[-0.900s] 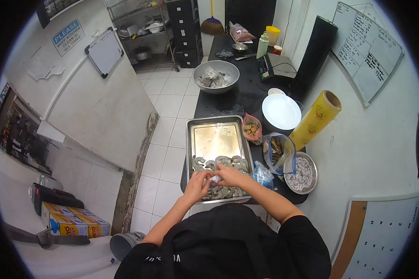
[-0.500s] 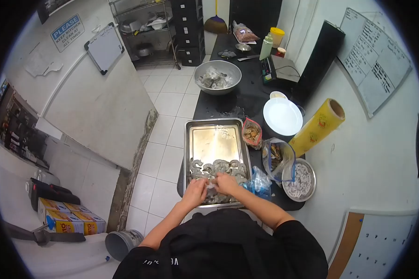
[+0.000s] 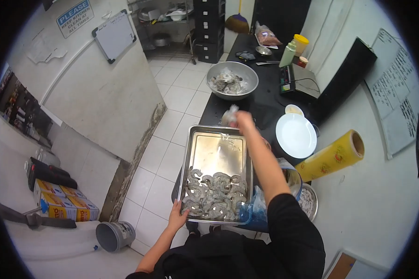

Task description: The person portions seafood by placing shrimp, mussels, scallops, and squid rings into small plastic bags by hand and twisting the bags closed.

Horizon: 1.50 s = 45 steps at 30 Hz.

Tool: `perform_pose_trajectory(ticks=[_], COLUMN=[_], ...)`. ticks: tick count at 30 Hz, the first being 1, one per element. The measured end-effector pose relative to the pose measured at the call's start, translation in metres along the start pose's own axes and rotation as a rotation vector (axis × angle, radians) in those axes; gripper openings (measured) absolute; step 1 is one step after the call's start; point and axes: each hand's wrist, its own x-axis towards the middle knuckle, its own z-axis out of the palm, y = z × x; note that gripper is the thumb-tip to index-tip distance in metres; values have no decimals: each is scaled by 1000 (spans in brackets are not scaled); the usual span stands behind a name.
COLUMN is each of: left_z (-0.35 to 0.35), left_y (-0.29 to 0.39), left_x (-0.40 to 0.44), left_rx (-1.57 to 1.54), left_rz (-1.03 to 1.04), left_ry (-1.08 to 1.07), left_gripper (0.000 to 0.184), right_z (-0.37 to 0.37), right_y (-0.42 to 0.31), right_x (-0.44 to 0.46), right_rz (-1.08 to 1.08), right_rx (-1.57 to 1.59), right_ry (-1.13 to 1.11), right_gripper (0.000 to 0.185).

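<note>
Grey shrimp (image 3: 216,195) lie in rows across the near half of a metal tray (image 3: 219,146), whose far half shows bare metal. My left hand (image 3: 177,215) rests at the tray's near left corner, thumb apart from the fingers, holding nothing. My right hand (image 3: 241,120) is stretched out past the tray's far edge, closed on a crumpled clear plastic bag (image 3: 230,115). Beyond it stands a large metal bowl (image 3: 232,95) with bundled plastic and greyish contents.
Right of the tray are a white plate (image 3: 296,136), a yellow film roll (image 3: 333,157) and a partly hidden bowl of shrimp (image 3: 307,201). A scale (image 3: 300,81) and green bottle (image 3: 287,54) stand farther back. A grey bucket (image 3: 115,236) is on the floor.
Both hands were together over the shrimp. My right hand has moved forward beyond the tray with the plastic, while my left has shifted to the near left corner. The view has turned slightly.
</note>
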Motion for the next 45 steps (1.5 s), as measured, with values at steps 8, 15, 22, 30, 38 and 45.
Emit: perform_pose_trajectory(ticks=[8, 15, 22, 30, 38, 45], left_z=[-9, -8, -7, -5, -5, -18], left_y=[18, 7, 0, -5, -14, -16], left_x=[-13, -13, -7, -4, -3, -1], left_rx=[-56, -53, -61, -84, 29, -29], left_rz=[-41, 32, 51, -18, 198, 157], left_ry=[-31, -94, -119, -170, -135, -250], left_gripper=[61, 60, 56, 54, 56, 61], right_z=[39, 48, 29, 26, 10, -2], right_y=[-65, -16, -13, 33, 47, 83], right_x=[76, 106, 121, 44, -10, -70], right_rz=[-319, -440, -480, -928, -805, -839], right_rx=[-793, -1387, -1547, -1459, -1425, -1378], right_ry=[177, -7, 123, 126, 96, 16], right_gripper=[70, 61, 46, 29, 24, 34])
